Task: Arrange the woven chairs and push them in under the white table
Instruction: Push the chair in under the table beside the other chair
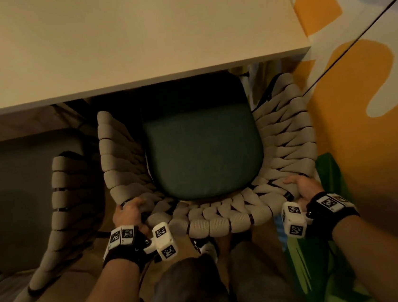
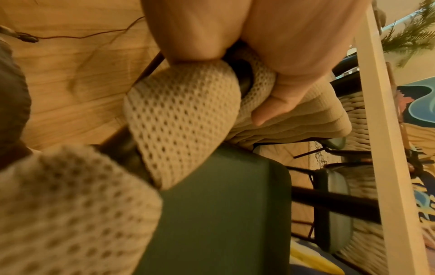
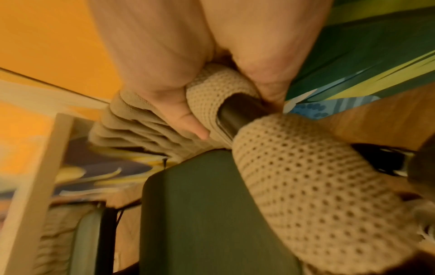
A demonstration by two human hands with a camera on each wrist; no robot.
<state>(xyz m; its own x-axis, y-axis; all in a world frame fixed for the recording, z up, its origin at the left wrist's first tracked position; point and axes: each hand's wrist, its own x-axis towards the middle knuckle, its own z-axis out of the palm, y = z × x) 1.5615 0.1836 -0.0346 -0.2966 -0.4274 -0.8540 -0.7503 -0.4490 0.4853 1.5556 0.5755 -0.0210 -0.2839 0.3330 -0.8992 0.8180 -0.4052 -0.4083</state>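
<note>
Both hands hold the curved back rim of the woven chair [image 1: 212, 214], one at each end of the curve, which looks chosen so the push toward the white table [image 1: 130, 34] stays straight rather than swinging the chair sideways. The left hand [image 1: 128, 212] wraps its fingers over the padded weave, and the left wrist view shows its thumb [image 2: 277, 104] pressed against the cords around the dark frame tube; the right hand [image 1: 301, 187] grips the same way, its thumb [image 3: 186, 121] curled in beside the exposed tube [image 3: 235, 115]. The chair stands just in front of the table's near edge, the front of its green cushion [image 1: 205, 150] already shadowed beneath the top, so I judge the push partly done with the armrests yet to pass under. A second woven chair [image 1: 66, 190] stands just to the left of the held one, angled and not tucked in. Beneath the chair the floor [image 2: 70, 83] is pale wood, and beside the table to the right runs a bright mural surface [image 1: 359, 83] in orange, white and green, crossed by a thin dark cable [image 1: 353, 34].
</note>
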